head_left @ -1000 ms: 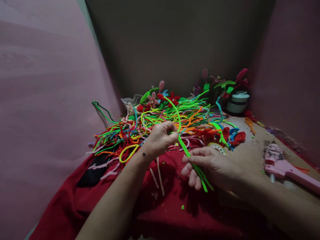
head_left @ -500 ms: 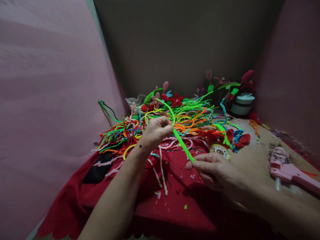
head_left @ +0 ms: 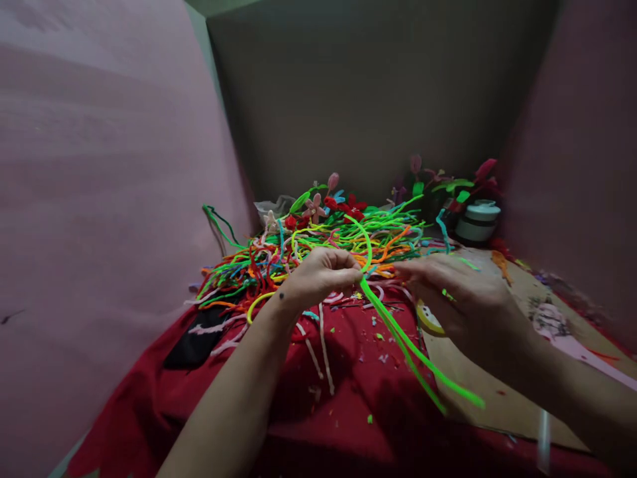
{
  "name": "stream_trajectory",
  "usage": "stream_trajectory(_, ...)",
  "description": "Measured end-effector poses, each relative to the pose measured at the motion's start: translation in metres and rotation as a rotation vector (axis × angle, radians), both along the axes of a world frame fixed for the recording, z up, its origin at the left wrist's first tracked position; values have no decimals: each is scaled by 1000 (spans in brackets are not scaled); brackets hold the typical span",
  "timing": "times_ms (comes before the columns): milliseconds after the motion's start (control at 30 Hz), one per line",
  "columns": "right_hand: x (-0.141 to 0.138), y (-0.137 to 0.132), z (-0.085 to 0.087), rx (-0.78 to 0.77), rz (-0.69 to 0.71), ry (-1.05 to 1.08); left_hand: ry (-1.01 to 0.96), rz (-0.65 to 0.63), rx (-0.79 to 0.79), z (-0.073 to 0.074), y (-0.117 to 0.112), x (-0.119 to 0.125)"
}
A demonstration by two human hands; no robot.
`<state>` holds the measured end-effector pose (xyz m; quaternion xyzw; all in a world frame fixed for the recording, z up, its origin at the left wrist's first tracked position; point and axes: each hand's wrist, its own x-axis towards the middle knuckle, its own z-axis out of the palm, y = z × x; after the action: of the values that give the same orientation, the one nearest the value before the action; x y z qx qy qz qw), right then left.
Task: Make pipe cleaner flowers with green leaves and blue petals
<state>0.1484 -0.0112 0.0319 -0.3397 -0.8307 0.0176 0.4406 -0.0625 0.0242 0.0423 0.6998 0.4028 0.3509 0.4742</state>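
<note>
My left hand (head_left: 331,275) is closed, thumb and fingertips pinching a few bright green pipe cleaners (head_left: 388,313) partway along. Above the pinch, one end curves up over the pile; below it, two long strands spread apart down to the right. My right hand (head_left: 455,292) is to the right of the pinch, fingers stretched toward it and apart from the strands. Nothing shows in its grasp, though its thumb is hard to make out. Behind both hands lies a heap of many-coloured pipe cleaners (head_left: 239,265).
A red cloth (head_left: 348,431) with scattered scraps covers the front. To the right are a brown board (head_left: 517,392), a pink glue gun (head_left: 582,352) and a partly hidden yellow round object (head_left: 428,320). A lidded jar (head_left: 478,222) and pipe-cleaner flowers (head_left: 314,209) stand behind. A black flat object (head_left: 192,345) lies left.
My right hand has let go of the green pipe cleaners' lower end and moved up and right. The freed strands have fanned apart. My left hand keeps its pinch.
</note>
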Motion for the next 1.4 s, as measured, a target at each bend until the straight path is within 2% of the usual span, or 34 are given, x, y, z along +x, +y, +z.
stream_trajectory(33, -3, 6, 5, 119, 14, -59, -7, -28, -12, 0, -2, 1)
stream_trajectory(100, -12, 18, 11, 227, 72, -180, -27, -74, -23, 1, -5, 2)
stream_trajectory(167, -19, 26, 12, 255, 102, -260, -22, -92, -21, 2, -7, 3)
stream_trajectory(233, -24, 29, 11, 229, 52, -286, -15, -68, -10, 2, -8, 3)
stream_trajectory(300, -27, 25, 8, 91, -43, -246, -30, 1, 19, 2, -7, 5)
stream_trajectory(400, -32, 14, 4, -266, -98, -59, -76, 120, 63, 0, -6, 11)
stream_trajectory(600, -39, 12, 0, -868, 99, 391, -66, 231, 161, -6, -6, 17)
stream_trajectory(700, -38, 17, -4, -1030, 206, 494, -4, 282, 258, -9, -7, 18)
stream_trajectory(833, -38, 18, -8, -983, 193, 422, 37, 332, 320, -13, -7, 21)
stream_trajectory(900, -38, 18, -8, -941, 162, 423, 72, 365, 445, -13, -8, 22)
stream_trajectory(1000, -39, 17, -7, -911, 142, 446, 241, 478, 719, -11, -10, 24)
stream_trajectory(1100, -40, 16, -7, -895, 132, 433, 396, 506, 798, -9, -14, 25)
stream_trajectory(1167, -40, 16, -7, -889, 124, 414, 380, 453, 738, -8, -16, 25)
stream_trajectory(1400, -32, 10, 3, -787, 143, 322, 72, 229, 287, 4, -19, 20)
